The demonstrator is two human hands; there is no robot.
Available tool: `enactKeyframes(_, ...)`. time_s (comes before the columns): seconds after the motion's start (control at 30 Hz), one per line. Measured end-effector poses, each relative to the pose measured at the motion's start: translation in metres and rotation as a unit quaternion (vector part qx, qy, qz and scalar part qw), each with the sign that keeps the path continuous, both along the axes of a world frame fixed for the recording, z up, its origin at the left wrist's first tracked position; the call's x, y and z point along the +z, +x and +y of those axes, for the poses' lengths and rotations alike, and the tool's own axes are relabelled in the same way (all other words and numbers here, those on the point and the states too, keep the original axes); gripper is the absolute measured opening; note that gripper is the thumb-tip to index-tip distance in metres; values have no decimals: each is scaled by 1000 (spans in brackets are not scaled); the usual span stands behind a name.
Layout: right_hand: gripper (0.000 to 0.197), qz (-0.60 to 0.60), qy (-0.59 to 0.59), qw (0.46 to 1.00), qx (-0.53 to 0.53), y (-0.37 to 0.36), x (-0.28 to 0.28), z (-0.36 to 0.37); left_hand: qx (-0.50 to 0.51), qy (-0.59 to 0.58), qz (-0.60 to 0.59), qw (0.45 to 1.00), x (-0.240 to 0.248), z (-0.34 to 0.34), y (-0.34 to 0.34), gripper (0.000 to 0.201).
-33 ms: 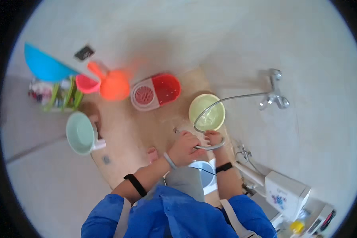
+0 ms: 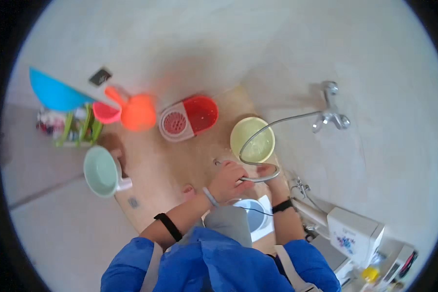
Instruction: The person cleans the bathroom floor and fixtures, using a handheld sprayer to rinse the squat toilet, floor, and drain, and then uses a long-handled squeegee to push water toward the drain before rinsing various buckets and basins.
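My left hand (image 2: pixel 227 181) is closed round a silver shower hose (image 2: pixel 258 178), near its end. A short metal tip (image 2: pixel 217 162) sticks out beyond the knuckles. From this fist the hose loops past my right hand and over a pale yellow-green basin (image 2: pixel 253 139), up to the wall tap (image 2: pixel 332 117). The basin has water in it. My right hand (image 2: pixel 267 171) is just below the basin, behind the hose loop. Its fingers are blurred and partly covered, so their grip is unclear. Under my forearms is a white appliance with a round grey-blue tub (image 2: pixel 254 220).
A red and white mop bucket (image 2: pixel 199 114) stands beyond my hands. Left of it are an orange dipper (image 2: pixel 138 113), a pink scoop (image 2: pixel 105 113), a blue basin (image 2: pixel 58 91), a green rack (image 2: pixel 78 125) and a mint-green dipper (image 2: pixel 100 171). A white cistern (image 2: pixel 353 234) is at lower right.
My right hand has shifted slightly right and down, and its fingers are now more hidden behind the hose. The hose loop has moved a little right. My left hand keeps its hold.
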State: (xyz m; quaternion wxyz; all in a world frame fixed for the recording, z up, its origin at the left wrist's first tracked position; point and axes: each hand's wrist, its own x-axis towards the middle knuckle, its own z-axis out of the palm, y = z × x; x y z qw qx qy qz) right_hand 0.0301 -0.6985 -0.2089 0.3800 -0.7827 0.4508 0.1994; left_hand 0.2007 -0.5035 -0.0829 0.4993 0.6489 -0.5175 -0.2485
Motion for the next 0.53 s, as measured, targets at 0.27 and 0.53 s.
enactKeyframes(0.27, 41, -127, -482, 855, 140, -33, 193, -66, -209, -46, -172, 962, 129, -99, -18, 16)
enactKeyframes(0.53, 48, 37, -397, 896, 195, -10, 160, -123, -371, -83, -263, 887, 189, -201, -29, 24)
